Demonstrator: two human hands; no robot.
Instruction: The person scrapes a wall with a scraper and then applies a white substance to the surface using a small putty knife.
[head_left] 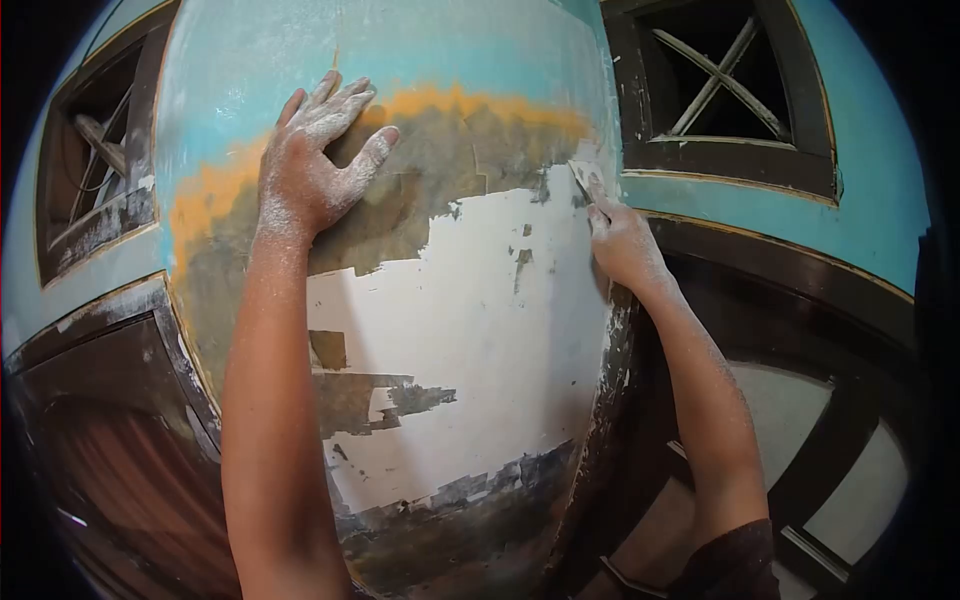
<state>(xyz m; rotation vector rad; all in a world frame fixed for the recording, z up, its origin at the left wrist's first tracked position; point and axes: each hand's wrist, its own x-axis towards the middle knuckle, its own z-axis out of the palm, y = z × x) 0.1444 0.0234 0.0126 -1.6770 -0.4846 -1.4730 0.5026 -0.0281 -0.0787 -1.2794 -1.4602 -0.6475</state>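
My left hand (325,160), dusted with white powder, rests with fingers spread against the upper part of the wall, where turquoise paint meets an orange and brown-grey band. My right hand (625,240) grips a putty knife (582,178), its blade at the wall's right edge near the top of the white patch. Smooth white putty (480,290) covers the middle of the wall (380,215), with ragged borders and a few bare spots. Bare brown-grey surface shows above, left of and below the putty. The knife's handle is mostly hidden in my fingers.
A dark vent frame with crossed bars (720,80) sits at upper right, and a similar frame (100,140) at upper left. A dark wooden door frame (780,270) borders the wall on the right. Behind a left frame hangs a brownish curtain (120,470).
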